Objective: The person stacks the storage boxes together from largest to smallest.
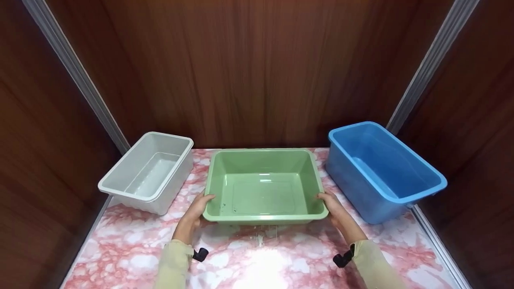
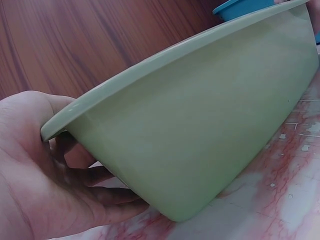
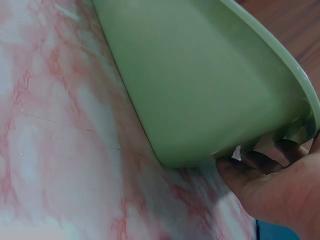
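Observation:
A green plastic basin with nothing in it stands between both hands in the head view. My left hand grips its left rim near the front corner, thumb over the edge. In the left wrist view the fingers curl beneath the rim against the side wall. On the opposite side my right hand holds the right rim the same way, thumb inside. The right wrist view shows those fingers under the rim. Whether the basin's bottom touches the table is hard to tell.
To the left stands a pale grey bin, and to the right a deeper blue bin. Red-and-white marbled tabletop lies beneath. Dark wood panels close off the back and both sides.

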`<state>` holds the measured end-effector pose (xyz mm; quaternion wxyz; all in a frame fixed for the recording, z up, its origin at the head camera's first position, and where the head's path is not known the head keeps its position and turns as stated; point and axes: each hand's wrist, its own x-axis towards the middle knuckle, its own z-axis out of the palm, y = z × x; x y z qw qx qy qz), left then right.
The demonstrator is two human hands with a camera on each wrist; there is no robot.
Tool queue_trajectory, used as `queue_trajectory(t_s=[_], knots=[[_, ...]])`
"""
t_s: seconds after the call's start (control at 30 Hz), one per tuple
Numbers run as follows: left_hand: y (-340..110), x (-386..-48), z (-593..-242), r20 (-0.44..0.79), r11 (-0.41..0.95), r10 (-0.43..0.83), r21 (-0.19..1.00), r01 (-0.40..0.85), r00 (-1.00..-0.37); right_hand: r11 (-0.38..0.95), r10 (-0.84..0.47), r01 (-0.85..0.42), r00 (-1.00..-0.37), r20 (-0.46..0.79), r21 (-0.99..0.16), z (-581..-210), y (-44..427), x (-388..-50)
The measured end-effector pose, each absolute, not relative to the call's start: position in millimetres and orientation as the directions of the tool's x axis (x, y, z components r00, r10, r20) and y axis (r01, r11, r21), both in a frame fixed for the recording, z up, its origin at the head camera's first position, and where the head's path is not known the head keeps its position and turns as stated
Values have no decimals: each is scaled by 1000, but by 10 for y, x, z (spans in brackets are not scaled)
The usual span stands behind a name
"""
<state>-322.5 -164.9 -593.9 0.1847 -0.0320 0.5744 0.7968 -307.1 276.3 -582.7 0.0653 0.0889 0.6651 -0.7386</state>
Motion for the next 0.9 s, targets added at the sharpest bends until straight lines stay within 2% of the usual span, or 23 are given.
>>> queue_trajectory(t_s=[0.5, 0.77, 0.9], knots=[[-1746, -3159, -5873, -286, -235, 186, 916, -325, -940, -54, 35, 177, -983, -179, -983, -5826, 2665, -3044], [-1681, -3189, -5725, -181, 6, 67, 984, -181, -981, -8, 28, 167, -986, -167, -986, -5789, 2679, -3019], [-1570, -3223, -5681, -101, 130, 58, 987, -93, -993, 105, 85, 76, -994, -67, -992, -5769, 2707, -3022]])
